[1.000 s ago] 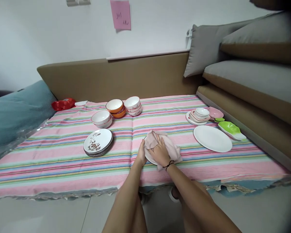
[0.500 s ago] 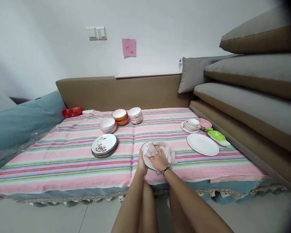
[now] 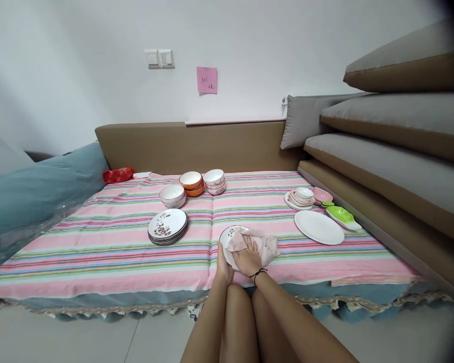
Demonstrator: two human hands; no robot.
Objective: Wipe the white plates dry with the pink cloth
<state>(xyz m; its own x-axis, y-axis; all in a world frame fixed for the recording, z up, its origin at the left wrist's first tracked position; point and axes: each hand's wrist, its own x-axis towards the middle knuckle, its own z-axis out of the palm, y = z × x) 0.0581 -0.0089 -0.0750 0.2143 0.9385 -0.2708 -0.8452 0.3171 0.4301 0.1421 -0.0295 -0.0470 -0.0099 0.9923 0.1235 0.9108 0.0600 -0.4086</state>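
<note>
My left hand [image 3: 223, 262] grips the left rim of a white plate [image 3: 227, 238] with a dark edge and a brown flower pattern. Over that plate's right part lies a pale pink cloth [image 3: 267, 245], hiding much of its face. My right hand [image 3: 248, 257], with a dark band at the wrist, presses the cloth against the plate, its fingers stretched over the fabric. To the left sits a stack of similar flowered plates [image 3: 168, 224]. Farther right is a white oval plate [image 3: 320, 227], apart from both hands.
Behind the plate stack stand white bowls [image 3: 173, 195], orange bowls [image 3: 191, 181] and patterned white bowls [image 3: 214, 180]. At right are small dishes [image 3: 301, 196], a pink bowl [image 3: 321, 195] and a green leaf-shaped dish [image 3: 342, 217]. Stacked cushions [image 3: 393, 156] border the striped cloth [image 3: 109, 252].
Both hands, the plate and the cloth sit slightly lower in the view. My right hand has shifted a little left over the plate. The whole scene has shifted slightly as the camera moved.
</note>
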